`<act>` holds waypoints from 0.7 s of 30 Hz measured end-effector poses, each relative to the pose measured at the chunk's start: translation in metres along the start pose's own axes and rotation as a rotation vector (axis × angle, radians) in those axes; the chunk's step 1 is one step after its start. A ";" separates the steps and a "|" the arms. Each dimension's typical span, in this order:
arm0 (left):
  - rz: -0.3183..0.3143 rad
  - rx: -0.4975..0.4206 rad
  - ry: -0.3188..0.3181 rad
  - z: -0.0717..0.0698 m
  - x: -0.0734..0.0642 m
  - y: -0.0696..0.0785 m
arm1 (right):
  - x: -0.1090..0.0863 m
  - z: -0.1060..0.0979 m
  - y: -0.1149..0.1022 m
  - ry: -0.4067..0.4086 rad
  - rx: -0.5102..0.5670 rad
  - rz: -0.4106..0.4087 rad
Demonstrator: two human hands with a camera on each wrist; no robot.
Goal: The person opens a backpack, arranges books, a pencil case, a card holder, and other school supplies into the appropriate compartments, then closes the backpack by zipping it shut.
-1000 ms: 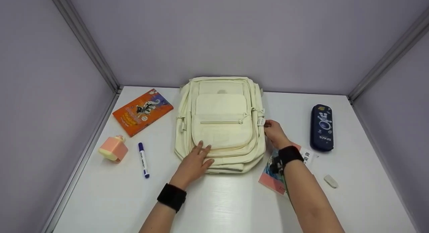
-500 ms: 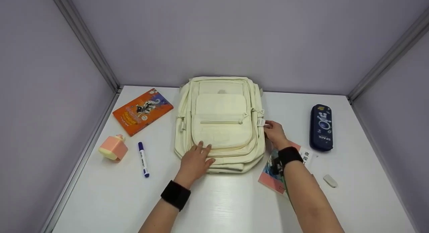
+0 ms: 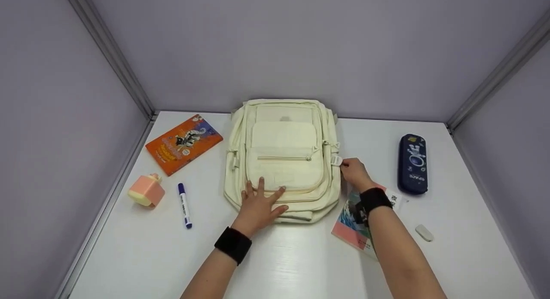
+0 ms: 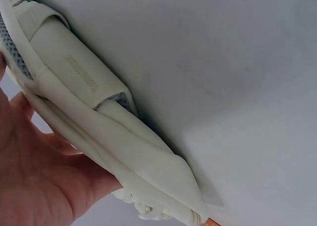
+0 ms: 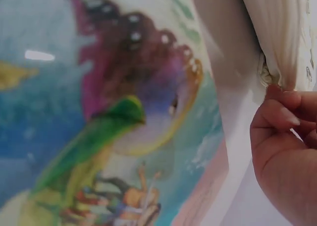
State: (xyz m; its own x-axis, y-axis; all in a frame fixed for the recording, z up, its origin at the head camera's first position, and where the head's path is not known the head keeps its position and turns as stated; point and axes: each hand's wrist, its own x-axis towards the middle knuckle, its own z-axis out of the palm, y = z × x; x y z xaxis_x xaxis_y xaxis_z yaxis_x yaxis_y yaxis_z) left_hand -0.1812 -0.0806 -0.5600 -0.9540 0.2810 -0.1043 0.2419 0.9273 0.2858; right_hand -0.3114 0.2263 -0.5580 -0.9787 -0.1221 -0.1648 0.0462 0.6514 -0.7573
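Note:
A cream backpack (image 3: 285, 138) lies on the white table with its front pocket facing up. My left hand (image 3: 258, 208) rests on its lower front edge, fingers spread and fairly straight. In the left wrist view, part of that hand (image 4: 39, 171) shows beside the bag's strap end. At the bag's right side, my right hand (image 3: 356, 174) pinches a small white tag (image 3: 336, 161) between thumb and fingertips. The right wrist view shows the right hand's curled fingers (image 5: 287, 117) right at the bag's side edge.
Under the right wrist lies a pink and blue book (image 3: 350, 230). Farther right are a navy pencil case (image 3: 412, 163) and an eraser (image 3: 424, 233). On the left are an orange book (image 3: 184, 144), a pink-and-yellow block-shaped thing (image 3: 147, 190) and a marker (image 3: 184, 205). Walls stand around the table.
My left hand has slid a little to the right, and its fingers have spread wider. The right hand has shifted slightly right, and the tag sticks out farther from the bag.

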 end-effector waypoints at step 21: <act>-0.036 0.022 0.069 0.005 0.002 0.005 | -0.058 -0.012 0.003 -0.095 -0.367 -0.312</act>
State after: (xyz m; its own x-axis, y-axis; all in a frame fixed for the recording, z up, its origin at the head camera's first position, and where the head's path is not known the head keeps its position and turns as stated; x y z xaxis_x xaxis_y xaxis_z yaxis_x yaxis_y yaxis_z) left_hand -0.1807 -0.0741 -0.5638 -0.9720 0.2300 -0.0478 0.2100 0.9419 0.2622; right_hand -0.2570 0.2440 -0.5434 -0.9113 -0.4102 -0.0357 -0.3365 0.7917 -0.5098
